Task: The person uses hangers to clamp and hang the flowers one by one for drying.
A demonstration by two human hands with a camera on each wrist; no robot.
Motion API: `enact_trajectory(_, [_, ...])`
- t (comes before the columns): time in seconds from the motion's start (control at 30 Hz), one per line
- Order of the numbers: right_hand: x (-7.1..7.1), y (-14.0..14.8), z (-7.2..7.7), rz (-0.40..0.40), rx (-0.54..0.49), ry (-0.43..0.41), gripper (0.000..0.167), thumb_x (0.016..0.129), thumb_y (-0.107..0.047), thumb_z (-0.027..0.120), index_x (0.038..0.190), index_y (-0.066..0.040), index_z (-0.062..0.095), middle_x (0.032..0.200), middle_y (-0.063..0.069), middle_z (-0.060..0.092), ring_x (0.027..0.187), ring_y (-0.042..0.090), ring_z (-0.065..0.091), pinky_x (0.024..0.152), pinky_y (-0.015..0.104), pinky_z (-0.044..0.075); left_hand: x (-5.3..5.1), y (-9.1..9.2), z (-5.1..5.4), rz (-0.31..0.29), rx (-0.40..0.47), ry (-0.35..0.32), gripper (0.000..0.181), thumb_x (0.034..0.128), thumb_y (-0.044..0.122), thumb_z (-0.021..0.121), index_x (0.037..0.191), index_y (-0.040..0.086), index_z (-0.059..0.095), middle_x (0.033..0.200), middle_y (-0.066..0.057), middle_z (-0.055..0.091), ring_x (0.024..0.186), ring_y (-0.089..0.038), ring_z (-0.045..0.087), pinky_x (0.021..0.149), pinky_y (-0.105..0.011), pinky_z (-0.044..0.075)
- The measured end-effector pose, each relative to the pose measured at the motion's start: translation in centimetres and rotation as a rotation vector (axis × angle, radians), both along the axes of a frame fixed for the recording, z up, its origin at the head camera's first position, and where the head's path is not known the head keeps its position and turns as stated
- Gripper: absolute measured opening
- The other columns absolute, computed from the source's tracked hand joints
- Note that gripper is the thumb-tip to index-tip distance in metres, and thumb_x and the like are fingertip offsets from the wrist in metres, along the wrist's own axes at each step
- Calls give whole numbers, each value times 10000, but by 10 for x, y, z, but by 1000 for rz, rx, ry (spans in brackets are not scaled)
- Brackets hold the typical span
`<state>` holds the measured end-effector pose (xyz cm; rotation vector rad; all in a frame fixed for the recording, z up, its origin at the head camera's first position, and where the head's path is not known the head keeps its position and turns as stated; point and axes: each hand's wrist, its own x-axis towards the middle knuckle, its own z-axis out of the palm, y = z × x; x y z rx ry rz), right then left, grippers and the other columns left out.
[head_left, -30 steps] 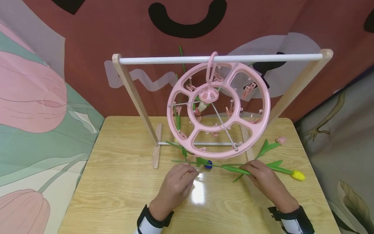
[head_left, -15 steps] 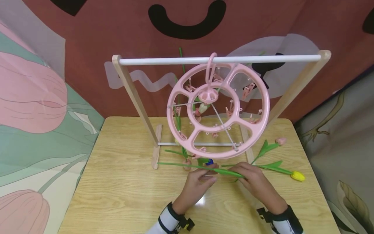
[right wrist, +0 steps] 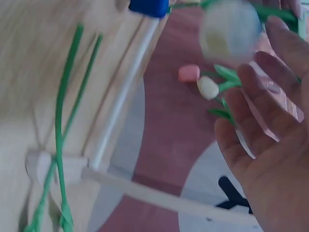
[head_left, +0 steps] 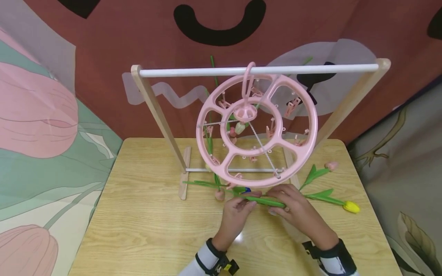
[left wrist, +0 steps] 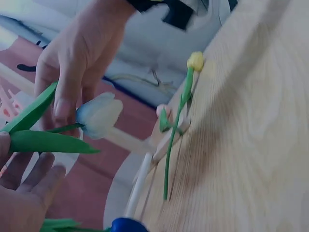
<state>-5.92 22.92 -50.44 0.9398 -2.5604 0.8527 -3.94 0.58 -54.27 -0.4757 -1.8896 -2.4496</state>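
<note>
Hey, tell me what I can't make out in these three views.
White-blue bloom: blurred in the right wrist view; in the head view, mostly hidden behind the right hand.
Blue bloom: cut off by the left wrist view's bottom edge.
Left hand: partly cut off by that view's left edge.

My fingers (head_left: 280, 190) could draw back over the near surface (head_left: 145, 234), but ahead the hanging pink ring (head_left: 275, 143) blocks the way upward.
</note>
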Motion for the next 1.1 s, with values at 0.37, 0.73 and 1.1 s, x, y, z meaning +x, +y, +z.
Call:
enact_trajectory(0.37, [-15, 22, 37, -61, -131, 19, 695, 934, -602, 608, 1318, -23, 631, 1150, 85, 650, 979, 154, 585, 872, 61, 467, -3, -11, -2, 87, -135, 180, 173, 984, -60, 620, 1141, -66, 692, 1101, -243, 732, 1022, -163, 724, 871, -348, 644])
enact_trajectory(0.73, [-27, 7, 65, 36, -279, -89, 530, 773, 80, 838, 1268, -27, 683, 1161, 72, 719, 894, 42, 578, 744, 151, 502, -5, -9, -7, 64, -270, 377, 174, 911, -187, 632, 1057, -99, 669, 1029, -262, 711, 918, -353, 743, 795, -323, 658])
enact_trajectory(1.1, [-22, -8, 62, 108, -455, -236, 600, 673, 241, 814, 1219, 68, 634, 1112, -25, 657, 943, 35, 689, 759, 195, 630, -9, -9, -4, 62, -286, 353, 158, 948, -109, 646, 1091, -55, 688, 1081, -238, 721, 1022, -305, 737, 841, -279, 633])
